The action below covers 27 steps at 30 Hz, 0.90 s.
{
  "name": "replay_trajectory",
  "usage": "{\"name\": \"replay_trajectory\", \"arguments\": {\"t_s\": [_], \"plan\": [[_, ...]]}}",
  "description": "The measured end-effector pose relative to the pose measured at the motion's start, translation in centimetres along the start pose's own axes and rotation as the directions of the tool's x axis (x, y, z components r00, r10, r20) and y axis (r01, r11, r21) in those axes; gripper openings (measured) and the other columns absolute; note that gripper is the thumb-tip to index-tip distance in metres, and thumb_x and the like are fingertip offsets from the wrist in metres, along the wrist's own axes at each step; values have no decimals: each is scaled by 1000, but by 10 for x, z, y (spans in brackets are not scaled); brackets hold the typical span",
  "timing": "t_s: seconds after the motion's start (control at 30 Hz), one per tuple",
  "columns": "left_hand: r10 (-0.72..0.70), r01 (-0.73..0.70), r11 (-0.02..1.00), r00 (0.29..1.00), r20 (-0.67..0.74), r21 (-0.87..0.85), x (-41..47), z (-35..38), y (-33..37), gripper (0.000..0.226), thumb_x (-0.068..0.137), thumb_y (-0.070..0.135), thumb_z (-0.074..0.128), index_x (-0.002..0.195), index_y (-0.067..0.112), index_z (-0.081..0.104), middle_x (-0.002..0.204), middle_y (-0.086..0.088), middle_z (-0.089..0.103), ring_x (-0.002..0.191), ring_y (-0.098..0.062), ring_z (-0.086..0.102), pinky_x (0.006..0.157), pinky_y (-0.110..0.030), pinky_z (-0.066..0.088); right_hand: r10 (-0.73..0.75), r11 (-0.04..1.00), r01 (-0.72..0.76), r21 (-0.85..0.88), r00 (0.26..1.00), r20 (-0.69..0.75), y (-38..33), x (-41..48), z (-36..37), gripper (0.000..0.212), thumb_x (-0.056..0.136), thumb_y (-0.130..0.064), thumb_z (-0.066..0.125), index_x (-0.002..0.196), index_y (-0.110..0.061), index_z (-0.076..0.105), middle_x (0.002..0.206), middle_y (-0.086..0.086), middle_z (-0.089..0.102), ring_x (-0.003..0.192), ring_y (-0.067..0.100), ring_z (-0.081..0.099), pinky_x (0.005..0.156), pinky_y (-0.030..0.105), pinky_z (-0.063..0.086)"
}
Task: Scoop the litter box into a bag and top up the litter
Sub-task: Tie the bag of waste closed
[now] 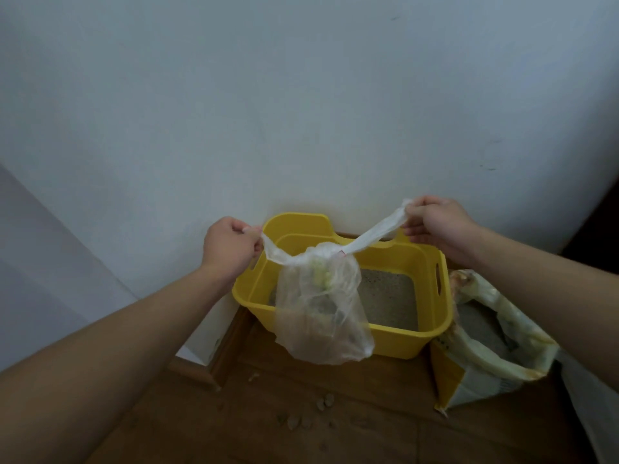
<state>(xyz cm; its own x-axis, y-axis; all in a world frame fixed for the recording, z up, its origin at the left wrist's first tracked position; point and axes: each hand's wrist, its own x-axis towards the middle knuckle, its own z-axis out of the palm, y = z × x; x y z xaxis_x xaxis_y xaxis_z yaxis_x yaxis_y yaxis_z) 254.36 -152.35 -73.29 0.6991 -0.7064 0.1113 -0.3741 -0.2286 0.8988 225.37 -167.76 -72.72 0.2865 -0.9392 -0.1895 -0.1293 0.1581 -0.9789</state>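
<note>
She's got the thin plastic bag (323, 316) hanging in the air in front of the yellow litter box (402, 341), its bottom level with the box's near wall; the left hand (231, 249) is closed round one handle strip (273, 254) and the right hand (435, 226) pinches the other (378, 231), both drawn out sideways and taut. The strips meet at the neck of the bag; whether a knot has formed there I cannot tell.

That film looks flimsy and slick; I'd say it stretches and tears before it gives any warning, so the twisted handles are the place to hold it, not the belly. The bag sags only a little, with some pale lumps (321, 279) dimly showing inside, so I'd guess it light, though clumped litter could pull a weak seam.

The box holds a bed of grey litter (385, 296); just beside it on the right stands an open litter sack (485, 349), its mouth slumped, likely heavy and floppy to lift. A few crumbs (323, 403) lie on the wooden floor (368, 430).
</note>
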Motion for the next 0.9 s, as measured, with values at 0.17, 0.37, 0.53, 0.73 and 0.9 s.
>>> {"name": "replay_trajectory", "arguments": {"t_s": [0.17, 0.37, 0.53, 0.73, 0.9], "plan": [[-38, 38, 998, 999, -1, -53, -8, 3, 23, 15, 82, 9, 73, 76, 9, 60, 81, -21, 71, 81, -39, 71, 73, -58, 59, 39, 988, -42, 150, 999, 26, -7, -2, 11, 13, 96, 3, 52, 88, -7, 56, 78, 13, 63, 67, 21, 62, 61, 28, 57], [-34, 49, 987, 994, 104, -152, -20, 5, 44, 15, 75, -4, 72, 80, 4, 60, 74, -14, 66, 70, -28, 67, 69, -43, 59, 155, 939, -165, 303, 986, 59, -12, -4, 17, 13, 96, 4, 45, 92, -2, 55, 86, 15, 60, 72, 22, 63, 57, 25, 60], [0, 37, 978, 984, 179, -206, -26, 9, 55, 19, 78, -6, 68, 74, 9, 57, 74, -14, 61, 68, -24, 61, 64, -35, 55, 198, 919, -225, 325, 974, 112, -15, -6, 17, 12, 93, 2, 43, 96, -2, 53, 92, 16, 56, 76, 24, 61, 73, 32, 56], [7, 34, 982, 977, 211, -188, -25, 14, 53, 15, 83, 5, 70, 74, 10, 59, 74, -13, 62, 69, -23, 61, 68, -36, 56, 159, 935, -217, 280, 963, 216, -21, -14, 25, 17, 91, 3, 46, 98, -9, 57, 88, 9, 61, 71, 17, 60, 64, 26, 52], [-8, 42, 990, 971, 239, -137, -29, 16, 56, 25, 84, 15, 70, 63, 11, 56, 62, -7, 55, 58, -18, 52, 59, -30, 49, 100, 959, -165, 229, 957, 273, -25, -27, 41, 11, 93, -1, 50, 100, -4, 58, 83, 10, 68, 70, 17, 61, 66, 29, 47]]}}
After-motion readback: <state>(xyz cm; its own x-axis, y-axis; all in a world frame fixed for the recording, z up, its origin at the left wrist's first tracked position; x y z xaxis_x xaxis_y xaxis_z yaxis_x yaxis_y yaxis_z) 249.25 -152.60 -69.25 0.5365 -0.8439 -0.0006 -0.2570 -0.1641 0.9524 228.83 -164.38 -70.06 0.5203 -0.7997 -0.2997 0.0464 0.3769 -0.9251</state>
